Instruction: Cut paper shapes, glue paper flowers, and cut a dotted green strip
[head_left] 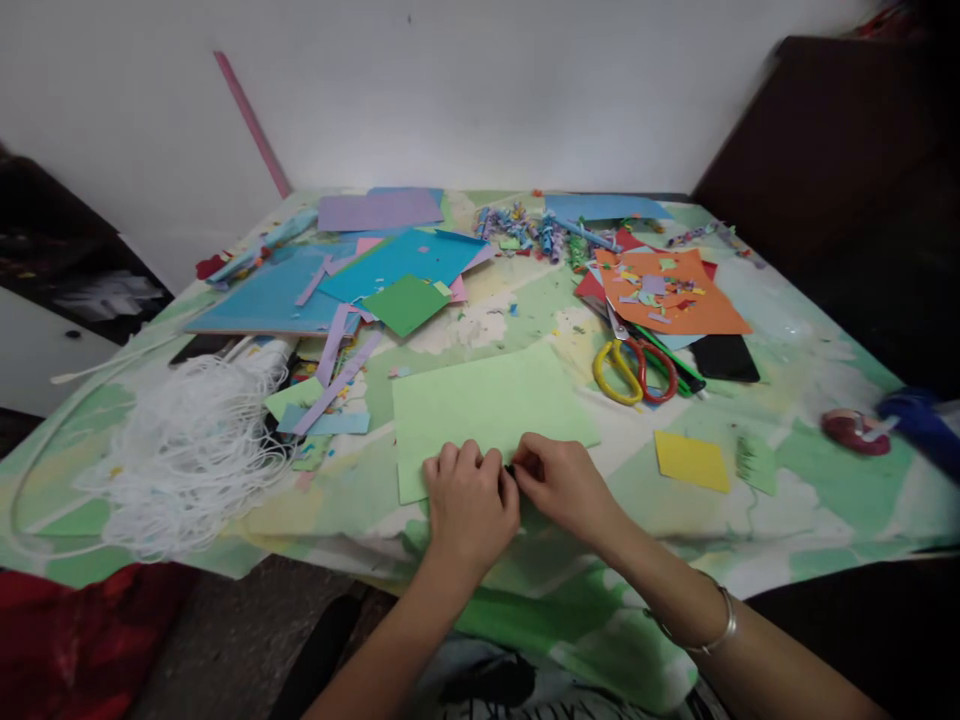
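The light green sheet (487, 395) lay near the front edge of the cloth-covered worktop (517, 315), directly before the person. A bracelet (721, 635) circled the right forearm. The left hand (470, 505) rested over the sheet's near edge with its fingers curled; whether they gripped the paper or only pressed on it could not be told. The fingers of the right hand (562, 482) were pinched together, apparently on a small dark object (510, 470), too hidden to identify, beside the left thumb.

The step in hand looked like close fingertip work at that near edge. The next move seemed to call for a steady left hand and a fine, light pinch from the right, without creasing the paper.

Beyond the right hand lay a yellow paper piece (691, 462); a loose heap of white cord (202, 460) spread at the left. Farther off, the scissors (641, 372) lay near a dark phone (725, 358), with an orange sheet (697, 312) past them. A green piece (407, 306) overlapped a blue sheet (412, 262), and curled paper strips (550, 240) stood out near the wall (480, 100).
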